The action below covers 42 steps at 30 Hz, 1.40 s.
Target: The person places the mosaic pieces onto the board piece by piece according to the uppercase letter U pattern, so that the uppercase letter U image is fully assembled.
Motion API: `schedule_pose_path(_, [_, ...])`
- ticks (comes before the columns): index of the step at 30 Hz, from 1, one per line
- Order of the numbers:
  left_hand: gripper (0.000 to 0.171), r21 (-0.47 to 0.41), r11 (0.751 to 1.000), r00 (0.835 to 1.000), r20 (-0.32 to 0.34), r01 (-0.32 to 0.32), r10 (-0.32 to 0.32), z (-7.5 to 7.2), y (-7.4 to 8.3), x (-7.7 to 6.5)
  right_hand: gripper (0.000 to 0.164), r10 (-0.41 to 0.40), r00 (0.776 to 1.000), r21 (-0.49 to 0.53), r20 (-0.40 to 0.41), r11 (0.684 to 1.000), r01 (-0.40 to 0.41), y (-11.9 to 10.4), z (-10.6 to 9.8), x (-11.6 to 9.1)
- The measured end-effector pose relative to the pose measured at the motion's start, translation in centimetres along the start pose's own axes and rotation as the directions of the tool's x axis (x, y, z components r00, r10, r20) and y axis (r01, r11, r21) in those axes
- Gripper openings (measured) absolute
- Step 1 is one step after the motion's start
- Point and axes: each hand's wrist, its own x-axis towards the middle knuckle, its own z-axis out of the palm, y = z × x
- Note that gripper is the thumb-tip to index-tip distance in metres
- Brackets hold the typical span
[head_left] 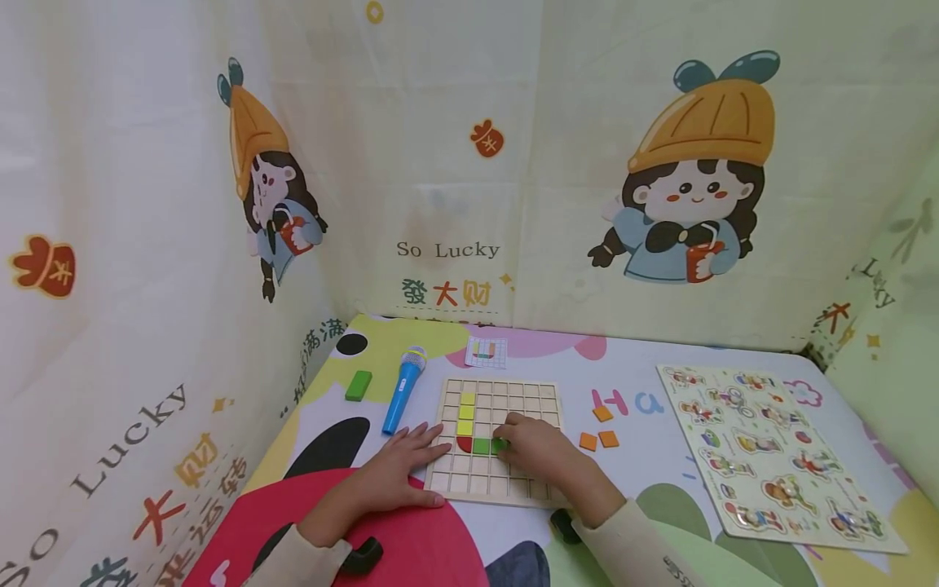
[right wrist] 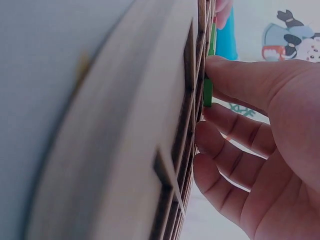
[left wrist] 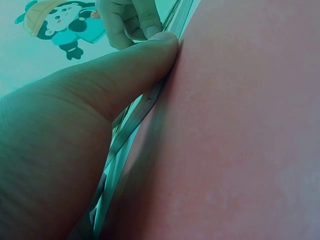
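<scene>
A wooden grid board lies between both hands. Three yellow tiles run down one column, with a red rounded piece below them and a green tile beside it. My right hand pinches another green tile at the grid, just right of the first; fingers partly cover it in the head view. My left hand rests spread at the board's left side, fingertips on its edge. Its thumb lies along the near edge in the left wrist view.
A blue toy microphone and a green block lie left of the board. Behind it is a small pattern card. Three orange tiles lie to the right, before a large picture puzzle board. Printed curtains surround the table.
</scene>
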Motion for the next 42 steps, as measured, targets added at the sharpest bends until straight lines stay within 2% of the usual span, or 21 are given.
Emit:
schedule_pose_path(15, [0.088, 0.004, 1.000, 1.000, 0.000, -0.007, 0.007, 0.0, -0.1, 0.1, 0.030, -0.026, 1.000, 0.006, -0.007, 1.000, 0.026, 0.3, 0.0, -0.1])
schedule_pose_path(22, [0.088, 0.000, 1.000, 1.000, 0.004, -0.007, 0.007, 0.1, -0.2, 0.0, 0.025, -0.073, 0.997, -0.015, -0.032, 0.997, 0.072, 1.0, 0.0, -0.9])
schedule_pose_path(34, [0.089, -0.009, 1.000, 1.000, -0.009, -0.015, 0.015, 0.2, -0.3, 0.1, 0.027, -0.113, 0.992, 0.006, -0.061, 0.994, 0.114, 3.2, -1.3, -3.9])
schedule_pose_path(42, [0.089, -0.004, 1.000, 1.000, -0.008, -0.005, 0.005, 0.0, -0.1, 0.0, 0.029, -0.092, 0.992, 0.021, -0.083, 0.995, 0.094, 5.0, -1.9, -6.1])
